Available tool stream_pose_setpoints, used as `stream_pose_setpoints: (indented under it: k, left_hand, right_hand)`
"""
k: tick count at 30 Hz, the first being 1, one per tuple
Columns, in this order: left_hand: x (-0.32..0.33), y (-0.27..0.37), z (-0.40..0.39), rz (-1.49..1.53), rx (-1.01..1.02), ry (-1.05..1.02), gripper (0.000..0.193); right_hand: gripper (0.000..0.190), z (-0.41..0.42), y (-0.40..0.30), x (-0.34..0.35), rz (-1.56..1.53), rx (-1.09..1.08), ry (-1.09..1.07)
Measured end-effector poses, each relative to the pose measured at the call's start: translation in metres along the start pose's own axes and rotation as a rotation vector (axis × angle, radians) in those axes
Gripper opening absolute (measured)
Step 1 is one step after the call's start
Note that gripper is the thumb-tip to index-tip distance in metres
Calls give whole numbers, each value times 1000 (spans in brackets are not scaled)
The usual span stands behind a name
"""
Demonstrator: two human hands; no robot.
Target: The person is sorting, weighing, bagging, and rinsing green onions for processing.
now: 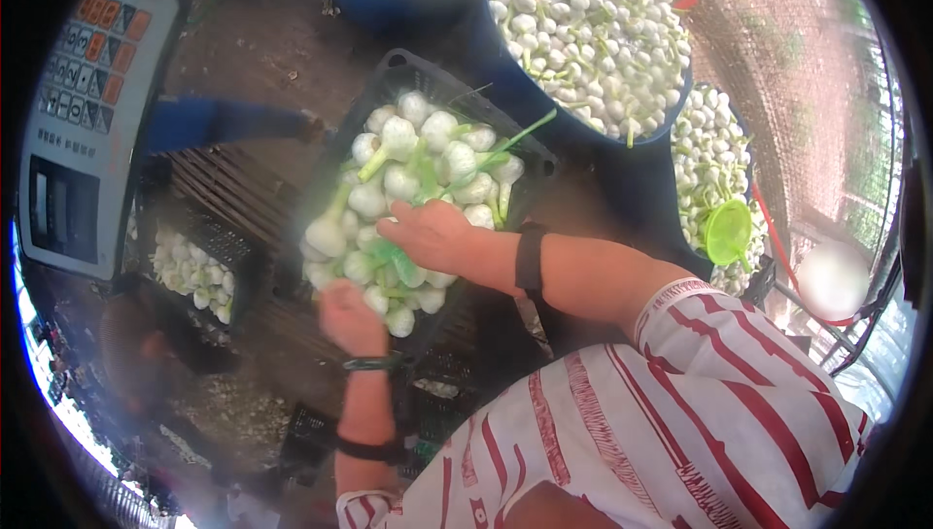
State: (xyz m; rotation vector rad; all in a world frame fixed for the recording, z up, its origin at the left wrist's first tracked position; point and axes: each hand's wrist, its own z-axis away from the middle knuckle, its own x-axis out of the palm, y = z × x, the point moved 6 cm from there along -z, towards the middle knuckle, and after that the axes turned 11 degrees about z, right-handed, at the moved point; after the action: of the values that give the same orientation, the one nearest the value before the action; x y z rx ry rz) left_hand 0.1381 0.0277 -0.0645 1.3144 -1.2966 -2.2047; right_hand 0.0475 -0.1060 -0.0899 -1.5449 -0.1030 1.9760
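A dark plastic crate (531,137) before me is heaped with white garlic bulbs (399,137), several with green stems. My right hand (430,236) reaches over the middle of the heap, fingers pointing left. Thin green translucent material (399,261), perhaps netting or plastic, shows on both sides of this hand; whether the fingers grip it is hard to tell. At the crate's lower left edge, beside the bulbs, is my left hand (351,318), blurred with its fingers bent. What it may hold is hidden.
Blue tubs (503,84) full of garlic stand at the upper right; a lime-green plastic strainer (727,232) rests on one. A digital scale (109,128) is at the left. Below it sits a smaller crate (232,237) of garlic, near a blurred person (135,354).
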Motion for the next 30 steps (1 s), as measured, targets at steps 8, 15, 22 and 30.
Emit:
stream_pose_setpoints:
  k: [8,15,22,30]
  left_hand:
    - [159,117,-54,-676,370,-841,34]
    - [170,74,-100,-315,205,-743,23]
    - [15,-8,-134,-473,51,-95,20]
    - [15,13,59,-326,655,-580,8]
  right_hand:
    - [30,5,0,30,-140,99,447]
    - [21,-5,-3,17,-52,59,-356]
    - [16,19,-8,-8,-339,46,205]
    - [27,7,20,8,-758,545,-213]
